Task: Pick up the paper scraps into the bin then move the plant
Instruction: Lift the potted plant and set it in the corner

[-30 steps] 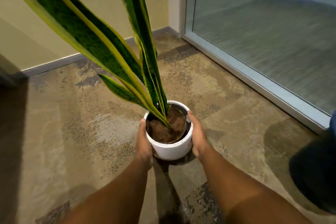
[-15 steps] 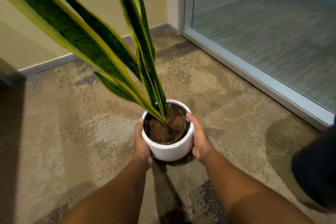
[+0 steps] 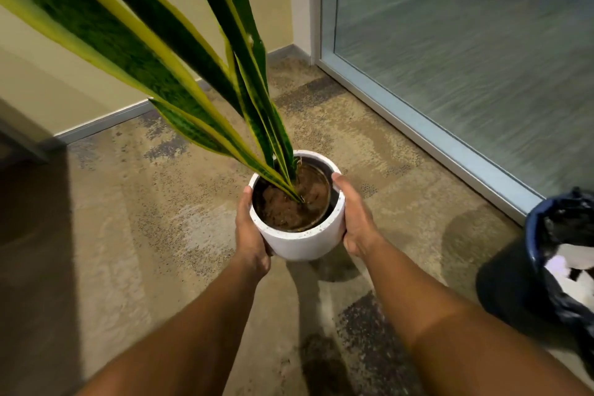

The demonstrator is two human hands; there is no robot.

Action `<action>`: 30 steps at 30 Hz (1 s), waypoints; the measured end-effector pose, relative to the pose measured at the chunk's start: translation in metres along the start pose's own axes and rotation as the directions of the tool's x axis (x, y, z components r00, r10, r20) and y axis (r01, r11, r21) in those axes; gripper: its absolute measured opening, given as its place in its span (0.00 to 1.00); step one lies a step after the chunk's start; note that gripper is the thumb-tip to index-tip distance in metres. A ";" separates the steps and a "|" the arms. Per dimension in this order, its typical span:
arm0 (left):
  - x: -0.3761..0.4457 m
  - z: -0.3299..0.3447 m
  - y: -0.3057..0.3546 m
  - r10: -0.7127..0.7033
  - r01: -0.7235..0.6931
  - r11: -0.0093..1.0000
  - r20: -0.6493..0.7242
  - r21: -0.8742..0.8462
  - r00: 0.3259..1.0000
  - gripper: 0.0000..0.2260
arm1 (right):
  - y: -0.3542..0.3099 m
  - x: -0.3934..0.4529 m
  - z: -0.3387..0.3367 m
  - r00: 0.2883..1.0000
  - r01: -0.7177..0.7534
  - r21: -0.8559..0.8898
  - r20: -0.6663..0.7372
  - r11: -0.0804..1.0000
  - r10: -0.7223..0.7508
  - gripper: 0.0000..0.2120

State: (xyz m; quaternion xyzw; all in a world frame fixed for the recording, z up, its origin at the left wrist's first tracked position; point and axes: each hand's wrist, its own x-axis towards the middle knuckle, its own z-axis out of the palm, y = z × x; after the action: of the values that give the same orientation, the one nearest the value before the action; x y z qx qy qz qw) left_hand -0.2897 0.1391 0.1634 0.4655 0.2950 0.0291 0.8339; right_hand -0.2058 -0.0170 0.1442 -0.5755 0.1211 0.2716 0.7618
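Currently, head view:
left hand (image 3: pixel 252 235): grip pressed flat on the pot's left wall
right hand (image 3: pixel 355 219): grip clamped on the right wall
plant (image 3: pixel 297 222): white pot held between both hands above the carpet (image 3: pixel 128 235), leaves leaning up-left
bin (image 3: pixel 546 270): lower right, black liner, white paper scraps (image 3: pixel 569 262) inside

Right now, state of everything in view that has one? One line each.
Left hand: clasped on the pot's left side.
Right hand: clasped on the pot's right side.
White pot: held between both hands, tilted slightly; whether it touches the carpet can't be told.
Snake plant: rooted in the pot, leaves leaning up and left.
Bin: upright, lined with a black bag, white paper inside.
Carpet: no scraps visible.
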 end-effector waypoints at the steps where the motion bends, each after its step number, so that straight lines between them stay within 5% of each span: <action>1: -0.013 0.008 0.015 -0.002 0.002 1.000 -0.003 0.000 1.000 0.30 | -0.016 -0.013 0.006 1.000 -0.004 -0.005 -0.002 1.000 0.004 0.30; 8: -0.101 0.064 0.145 -0.035 0.036 0.999 0.036 -0.034 0.999 0.29 | -0.148 -0.119 0.059 1.000 -0.010 0.004 0.030 1.000 0.010 0.30; 12: -0.150 0.096 0.244 -0.018 0.018 1.000 0.048 0.010 0.999 0.28 | -0.238 -0.176 0.108 0.999 -0.020 -0.009 0.033 1.000 0.020 0.37; 20: -0.219 0.142 0.458 -0.020 0.015 0.999 0.108 0.042 0.994 0.28 | -0.412 -0.270 0.228 1.000 -0.014 -0.001 0.022 1.000 0.014 0.32; 30: -0.244 0.188 0.640 0.006 -0.019 0.996 0.152 0.082 0.988 0.28 | -0.551 -0.312 0.332 0.999 -0.015 0.026 0.033 1.000 0.014 0.35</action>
State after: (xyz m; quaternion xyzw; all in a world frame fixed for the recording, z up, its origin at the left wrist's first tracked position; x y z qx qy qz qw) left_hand -0.2491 0.2790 0.8585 0.5026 0.2286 -0.0135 0.8336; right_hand -0.2001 0.1056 0.8483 -0.5600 0.1165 0.2849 0.7692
